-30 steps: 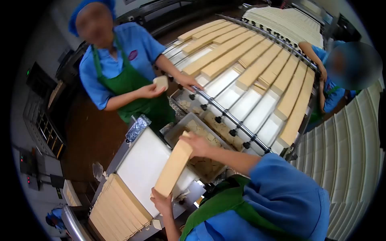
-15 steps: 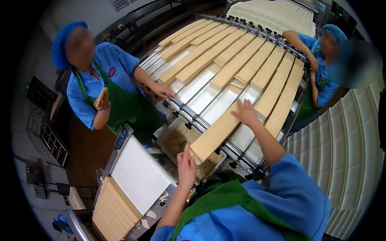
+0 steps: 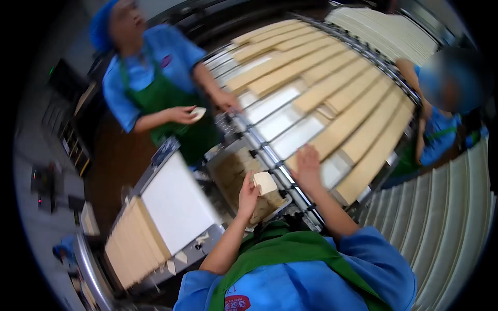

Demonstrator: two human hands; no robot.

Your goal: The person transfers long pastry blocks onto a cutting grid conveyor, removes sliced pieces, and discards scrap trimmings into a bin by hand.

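My left hand (image 3: 248, 197) is closed on a small stack of pale square dough sheets (image 3: 265, 183), held up over a bin. My right hand (image 3: 307, 168) rests with its fingers stretched out at the near end of a long row of upright dough sheets (image 3: 328, 137). That row lies in one lane of the white rack (image 3: 296, 137), between thin metal dividers. More cream-coloured rows (image 3: 371, 136) lie side by side to its right and beyond.
Below my left hand, a bin (image 3: 215, 171) holds loose sheets. A white conveyor (image 3: 176, 192) carries packed sheets (image 3: 136, 243) on the left. A co-worker (image 3: 155, 78) holds a pale piece across the rack; another person (image 3: 441, 124) stands at right. A metal rail (image 3: 275, 158) edges the rack.
My left hand has left the row's near end and now holds several sheets over the bin. The row has slid away from the rail. My right hand has come nearer, and the view has shifted.
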